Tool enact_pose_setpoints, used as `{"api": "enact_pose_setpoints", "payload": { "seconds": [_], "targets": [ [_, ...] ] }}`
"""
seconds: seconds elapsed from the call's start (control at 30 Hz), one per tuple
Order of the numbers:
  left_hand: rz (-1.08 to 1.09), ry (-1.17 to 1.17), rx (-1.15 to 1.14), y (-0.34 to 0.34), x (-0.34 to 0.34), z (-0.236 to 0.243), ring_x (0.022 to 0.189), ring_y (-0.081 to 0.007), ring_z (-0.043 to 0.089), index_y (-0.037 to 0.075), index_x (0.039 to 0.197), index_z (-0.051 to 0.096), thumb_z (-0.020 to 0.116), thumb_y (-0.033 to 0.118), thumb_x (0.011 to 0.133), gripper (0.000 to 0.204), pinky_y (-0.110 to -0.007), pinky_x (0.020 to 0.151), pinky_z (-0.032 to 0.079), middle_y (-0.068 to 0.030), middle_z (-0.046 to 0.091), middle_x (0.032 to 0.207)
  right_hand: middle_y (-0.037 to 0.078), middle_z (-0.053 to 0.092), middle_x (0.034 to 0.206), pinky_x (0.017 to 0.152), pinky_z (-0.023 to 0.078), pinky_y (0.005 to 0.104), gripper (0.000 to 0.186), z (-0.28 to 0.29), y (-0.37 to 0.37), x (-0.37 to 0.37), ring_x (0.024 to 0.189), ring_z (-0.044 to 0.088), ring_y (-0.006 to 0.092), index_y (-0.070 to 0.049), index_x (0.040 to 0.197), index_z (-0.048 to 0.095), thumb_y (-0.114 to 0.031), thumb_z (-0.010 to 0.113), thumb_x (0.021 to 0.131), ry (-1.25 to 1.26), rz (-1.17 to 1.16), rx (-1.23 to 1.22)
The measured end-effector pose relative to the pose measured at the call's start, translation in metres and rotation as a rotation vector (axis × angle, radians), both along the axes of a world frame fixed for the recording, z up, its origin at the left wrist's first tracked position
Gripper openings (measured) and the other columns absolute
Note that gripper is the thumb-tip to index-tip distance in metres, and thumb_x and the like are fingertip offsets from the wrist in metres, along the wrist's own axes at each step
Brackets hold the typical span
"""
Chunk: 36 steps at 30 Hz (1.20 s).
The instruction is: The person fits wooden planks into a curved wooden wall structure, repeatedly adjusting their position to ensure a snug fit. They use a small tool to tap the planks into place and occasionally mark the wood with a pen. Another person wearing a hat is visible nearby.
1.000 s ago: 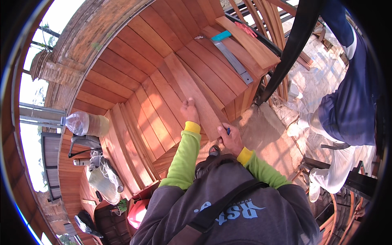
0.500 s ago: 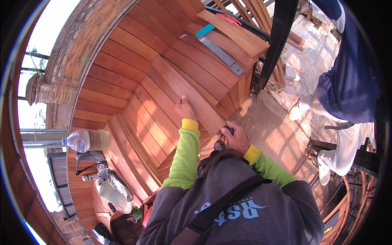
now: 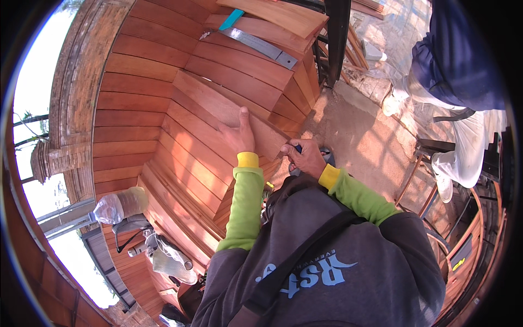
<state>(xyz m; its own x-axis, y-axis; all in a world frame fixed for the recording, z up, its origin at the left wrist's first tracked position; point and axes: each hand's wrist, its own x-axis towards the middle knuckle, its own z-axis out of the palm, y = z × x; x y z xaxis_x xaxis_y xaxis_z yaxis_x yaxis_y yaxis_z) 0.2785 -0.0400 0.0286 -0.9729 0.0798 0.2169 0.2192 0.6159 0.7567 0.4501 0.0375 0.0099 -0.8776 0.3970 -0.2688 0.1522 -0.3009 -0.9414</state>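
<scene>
A long reddish-brown wooden board lies on the plank-lined seat surface, its near end in front of my chest. My left hand rests on the board with its fingers stretched toward the left edge and its thumb apart, pointing away from me. At the board's near end, my right hand is closed around a small dark-blue object. Most of that object is hidden by the fingers, so its kind does not show. Beyond the board, a try square with a turquoise handle lies on the raised planks.
Loose boards lie at the far edge beside a black metal post. Several long strips are stacked at the left, near a plastic bottle. A person in dark-blue clothing is at the right, by a dark bench.
The view has shifted, so the surroundings sit farther left and higher. My left hand has opened out on the board, its thumb now extended. My right hand remains at the near end.
</scene>
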Motion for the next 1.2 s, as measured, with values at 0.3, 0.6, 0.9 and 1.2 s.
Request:
{"api": "enact_pose_setpoints", "payload": {
  "seconds": [0.3, 0.6, 0.9, 1.2],
  "targets": [
    [0.035, -0.109, -0.024, 0.004, -0.007, -0.018, 0.128, -0.0432, 0.026, -0.015, 0.132, 0.020, 0.079, 0.038, 0.060, 0.108, -0.043, 0.108, 0.024, -0.0350, 0.029, 0.134, 0.005, 0.056, 0.056, 0.052, 0.044, 0.0265, 0.034, -0.005, -0.009, 0.002, 0.052, 0.054, 0.0103, 0.000, 0.074, 0.062, -0.029, 0.054, 0.091, -0.020, -0.026, -0.009],
    [0.069, -0.127, -0.032, 0.005, -0.007, -0.023, 0.127, -0.0448, 0.027, -0.015, 0.131, 0.023, 0.080, 0.032, 0.057, 0.104, -0.044, 0.107, 0.025, -0.0355, 0.028, 0.134, 0.006, 0.059, 0.057, 0.052, 0.045, 0.0279, 0.032, -0.016, -0.011, 0.001, 0.052, 0.056, 0.0119, 0.000, 0.072, 0.062, -0.025, 0.054, 0.091, -0.044, -0.039, 0.035],
    [0.085, -0.121, -0.054, 0.004, -0.010, -0.031, 0.123, -0.0442, 0.032, -0.016, 0.126, 0.030, 0.079, 0.031, 0.056, 0.097, -0.045, 0.105, 0.029, -0.0335, 0.032, 0.131, 0.007, 0.060, 0.058, 0.053, 0.047, 0.0286, 0.035, -0.010, -0.005, 0.003, 0.052, 0.058, 0.0127, 0.001, 0.072, 0.063, -0.027, 0.055, 0.090, -0.129, 0.008, -0.005],
    [0.104, -0.094, -0.094, 0.002, -0.010, -0.033, 0.121, -0.0440, 0.034, -0.017, 0.120, 0.035, 0.079, 0.032, 0.054, 0.093, -0.044, 0.104, 0.030, -0.0340, 0.034, 0.129, 0.007, 0.061, 0.059, 0.053, 0.048, 0.0274, 0.036, -0.016, -0.007, 0.001, 0.053, 0.059, 0.0123, 0.002, 0.073, 0.063, -0.028, 0.055, 0.090, -0.123, 0.025, -0.080]
  ]
}}
